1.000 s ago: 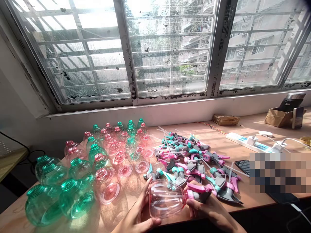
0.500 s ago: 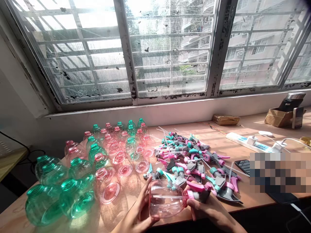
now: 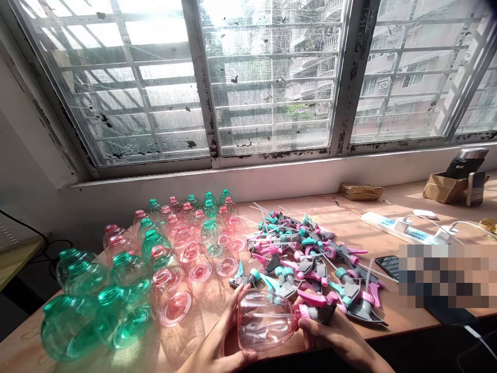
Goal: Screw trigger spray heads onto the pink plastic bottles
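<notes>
A clear pink spray bottle (image 3: 264, 320) lies on its side between my hands at the table's front edge. My left hand (image 3: 227, 331) is wrapped round its base end. At the neck, my right hand (image 3: 324, 331) grips the pink and grey trigger sprayer (image 3: 320, 305), whose collar sits against the bottle mouth. A thin dip tube runs inside the bottle. How far the collar is threaded I cannot tell. Just beyond my hands lies a heap of loose trigger sprayers (image 3: 306, 259) in pink, teal and grey.
Several open green bottles (image 3: 68, 331) and pink bottles (image 3: 173, 300) stand upright on the left of the table. To the right are a phone (image 3: 388, 267), a white power strip (image 3: 392, 227) with plugs, and a cardboard box (image 3: 444, 187). Windows line the back wall.
The pink bottle has rolled slightly about its long axis in my left hand, its reflections shifting. My right hand stays on the sprayer in nearly the same place.
</notes>
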A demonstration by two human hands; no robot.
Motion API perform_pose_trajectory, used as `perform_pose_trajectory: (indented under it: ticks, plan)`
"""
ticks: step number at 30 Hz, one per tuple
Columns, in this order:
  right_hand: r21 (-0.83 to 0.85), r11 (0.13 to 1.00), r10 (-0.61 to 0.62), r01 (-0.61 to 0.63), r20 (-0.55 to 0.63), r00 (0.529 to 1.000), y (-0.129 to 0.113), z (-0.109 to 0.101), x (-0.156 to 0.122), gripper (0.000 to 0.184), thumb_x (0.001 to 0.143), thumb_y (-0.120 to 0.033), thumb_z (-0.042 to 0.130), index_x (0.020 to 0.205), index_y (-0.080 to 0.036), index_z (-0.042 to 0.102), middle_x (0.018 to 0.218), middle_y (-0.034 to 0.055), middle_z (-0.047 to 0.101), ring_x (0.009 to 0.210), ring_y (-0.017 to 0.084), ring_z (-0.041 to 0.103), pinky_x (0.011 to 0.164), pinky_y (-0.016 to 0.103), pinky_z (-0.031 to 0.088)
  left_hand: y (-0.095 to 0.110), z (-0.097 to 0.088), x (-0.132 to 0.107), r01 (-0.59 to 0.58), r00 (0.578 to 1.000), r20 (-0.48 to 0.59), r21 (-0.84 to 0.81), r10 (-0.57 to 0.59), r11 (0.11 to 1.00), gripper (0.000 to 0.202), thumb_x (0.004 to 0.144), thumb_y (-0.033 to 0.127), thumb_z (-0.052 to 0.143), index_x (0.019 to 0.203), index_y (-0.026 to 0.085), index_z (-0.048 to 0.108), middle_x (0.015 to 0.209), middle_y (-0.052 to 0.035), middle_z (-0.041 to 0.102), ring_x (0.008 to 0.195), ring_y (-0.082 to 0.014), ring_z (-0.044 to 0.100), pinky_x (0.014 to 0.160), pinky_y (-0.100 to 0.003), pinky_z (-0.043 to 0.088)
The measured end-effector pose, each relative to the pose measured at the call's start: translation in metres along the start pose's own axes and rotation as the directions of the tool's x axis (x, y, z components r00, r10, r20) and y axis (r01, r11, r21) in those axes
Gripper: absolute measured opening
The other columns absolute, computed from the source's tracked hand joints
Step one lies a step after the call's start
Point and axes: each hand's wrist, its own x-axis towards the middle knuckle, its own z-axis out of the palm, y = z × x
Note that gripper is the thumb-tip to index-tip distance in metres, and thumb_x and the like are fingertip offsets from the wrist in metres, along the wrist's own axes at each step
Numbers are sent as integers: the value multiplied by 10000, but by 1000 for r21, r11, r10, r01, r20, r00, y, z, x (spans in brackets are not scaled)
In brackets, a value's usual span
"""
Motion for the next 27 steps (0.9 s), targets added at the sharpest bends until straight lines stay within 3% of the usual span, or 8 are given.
perform_pose_trajectory:
  ticks: [5,8,11,14,17,20,24,27]
  plan:
    - [-1,1000,11,-11,112,994,-8,1,-1,451,805,-609,738,662,-185,683,597,-13,625,586,195,609,614,336,525,-3,1,2,-51,999,-18,4,51,999,884,950,388,679,1597,446,81,1733,-17,171,1588,-335,141,1289,-519,140]
    - [21,1000,14,-17,109,994,-9,2,-2,479,801,-618,739,628,-177,672,615,-13,611,582,177,586,611,320,509,0,2,1,9,1000,-13,-42,-9,999,990,896,403,745,1599,438,50,1731,-18,178,1580,-356,172,1281,-541,174]
    - [38,999,24,-29,116,993,-9,3,-2,452,805,-621,733,728,-176,716,607,-7,629,569,188,590,591,327,506,2,2,-1,56,998,-11,-52,-56,997,1062,844,367,808,1596,445,62,1734,1,165,1585,-358,140,1286,-546,146]
    - [31,999,11,-14,95,995,-9,2,-2,424,792,-611,752,792,-187,742,603,-13,624,614,219,621,674,371,550,4,1,0,25,1000,10,-38,-24,999,1006,858,369,792,1591,461,109,1734,15,160,1586,-361,133,1283,-568,145]
    - [13,999,30,-32,117,993,-9,-1,-3,418,804,-602,744,711,-195,743,572,-17,596,632,230,637,775,405,565,6,1,3,9,1000,-9,-39,-10,999,940,854,338,801,1579,435,210,1712,-13,235,1564,-370,221,1277,-554,194]
    - [4,999,39,-39,133,990,-7,-2,-3,454,821,-610,725,662,-186,741,572,-7,596,614,229,637,761,415,566,5,1,4,12,1000,17,-75,-11,997,909,831,325,824,1556,390,279,1678,-60,305,1533,-397,287,1252,-554,258]
    - [6,1000,7,-8,64,998,-5,-1,-3,432,802,-604,757,749,-175,755,605,-8,611,643,224,630,750,402,556,-4,2,4,-2,1000,-15,-115,1,993,957,858,309,798,1577,410,174,1699,-74,221,1524,-390,313,1214,-547,335]
    - [33,999,3,-5,59,998,-7,1,-3,427,785,-599,781,796,-174,742,644,-6,646,641,204,619,689,351,540,-8,1,4,-41,999,-27,-95,38,995,948,894,350,752,1601,389,121,1699,-86,226,1539,-380,288,1247,-551,267]
